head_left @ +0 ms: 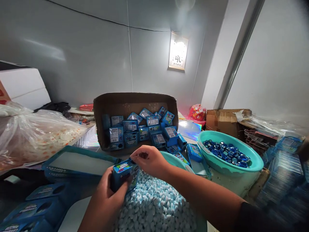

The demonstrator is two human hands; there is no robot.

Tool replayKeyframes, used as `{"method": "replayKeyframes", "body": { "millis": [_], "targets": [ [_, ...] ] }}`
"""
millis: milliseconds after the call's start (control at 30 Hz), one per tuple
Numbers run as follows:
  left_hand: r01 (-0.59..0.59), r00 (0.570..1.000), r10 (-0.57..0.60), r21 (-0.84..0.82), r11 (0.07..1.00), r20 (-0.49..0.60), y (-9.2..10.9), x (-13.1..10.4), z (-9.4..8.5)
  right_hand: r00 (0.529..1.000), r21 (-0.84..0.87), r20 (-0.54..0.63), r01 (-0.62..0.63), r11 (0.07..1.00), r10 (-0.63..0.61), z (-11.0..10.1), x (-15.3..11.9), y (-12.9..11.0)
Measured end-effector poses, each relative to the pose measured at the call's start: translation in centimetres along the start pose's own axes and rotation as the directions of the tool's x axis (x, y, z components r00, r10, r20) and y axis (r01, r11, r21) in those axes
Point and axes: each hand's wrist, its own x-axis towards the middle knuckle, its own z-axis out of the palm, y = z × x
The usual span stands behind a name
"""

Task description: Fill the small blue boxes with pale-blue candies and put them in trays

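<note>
A small blue printed box (122, 167) is held above a heap of pale blue and white candies (156, 199), which fill a turquoise basin (172, 158). Fingers of my left hand (108, 196) wrap round the box from below and the sides. At the box's upper right corner, my right hand (149, 159) is closed in a pinch; what its fingertips hold, if anything, is too small to make out. Behind the hands, a cardboard carton (135, 99) lies open towards me with several blue boxes (131, 138) piled inside.
On the right, a turquoise basin (256, 162) holds shiny blue round lids (227, 153). Blue display trays (79, 161) and more boxes (38, 206) are at the left, beside a clear bag (41, 135). Brown cartons (220, 122) and stacked blue packs (285, 174) stand at the right.
</note>
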Motion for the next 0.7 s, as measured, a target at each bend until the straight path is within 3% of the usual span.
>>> {"method": "replayKeyframes", "body": {
  "millis": [200, 333, 500, 700],
  "targets": [
    [-0.031, 1.0, 0.031, 0.017, 0.999, -0.003, 0.4, 0.0, -0.1, 0.998, 0.037, 0.017, -0.064, 0.997, 0.063, 0.2, -0.1, -0.1],
    [-0.026, 0.999, 0.026, -0.014, 1.0, -0.036, 0.5, -0.4, 0.2, 0.999, 0.072, -0.002, -0.042, 0.997, 0.042, 0.1, 0.0, -0.1],
    [-0.037, 0.999, 0.037, -0.021, 0.999, -0.022, -0.7, 0.2, 0.0, 0.997, 0.221, -0.042, -0.054, 0.974, 0.065, 0.0, 0.2, -0.2],
    [-0.08, 0.996, 0.08, -0.016, 0.997, 0.041, -1.1, 0.5, -0.5, 0.969, 0.359, 0.041, -0.243, 0.901, 0.245, -0.4, 0.2, -0.3]
  ]
}}
